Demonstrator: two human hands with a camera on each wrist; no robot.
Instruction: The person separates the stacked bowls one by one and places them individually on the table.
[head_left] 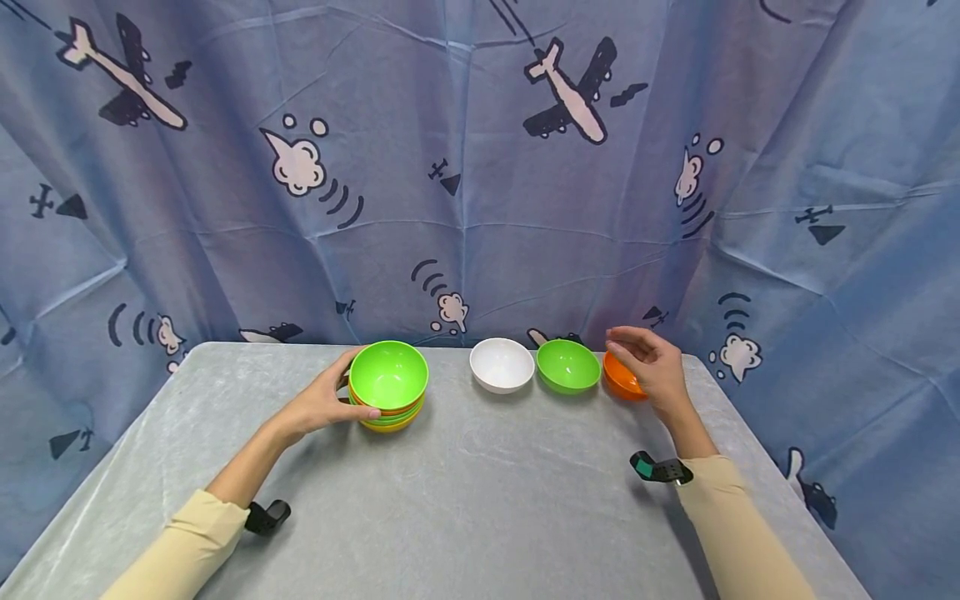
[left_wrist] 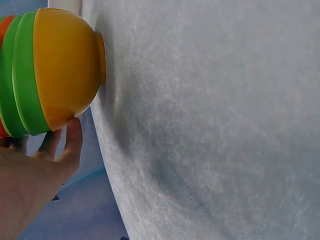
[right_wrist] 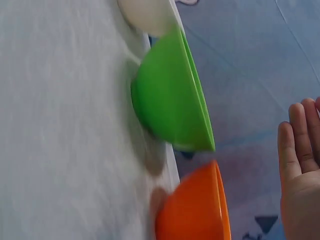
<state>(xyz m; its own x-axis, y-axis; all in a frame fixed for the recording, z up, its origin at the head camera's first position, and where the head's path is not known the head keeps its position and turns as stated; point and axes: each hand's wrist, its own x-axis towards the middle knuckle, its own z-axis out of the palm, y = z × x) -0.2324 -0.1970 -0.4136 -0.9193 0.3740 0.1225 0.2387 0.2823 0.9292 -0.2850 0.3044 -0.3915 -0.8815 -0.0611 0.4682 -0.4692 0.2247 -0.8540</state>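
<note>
A stack of nested bowls point(head_left: 388, 377) stands at the table's left-centre, a green one on top with orange, green and yellow below. My left hand point(head_left: 324, 404) grips the stack from the left side, thumb in front and fingers behind. In the left wrist view the yellow bowl point(left_wrist: 70, 65) is lowest; whether its foot touches the cloth is hard to tell. My right hand point(head_left: 654, 371) is raised over the right side of an orange bowl point(head_left: 621, 379), partly covering it. In the right wrist view its fingers point(right_wrist: 288, 150) are extended, apart from the orange bowl point(right_wrist: 192, 205).
Left of the orange bowl sit a green bowl point(head_left: 568, 367) and a white bowl point(head_left: 502, 367) in a row near the back edge. A grey cloth covers the table point(head_left: 480, 500). Behind it hangs a blue curtain point(head_left: 405, 167) printed with planes.
</note>
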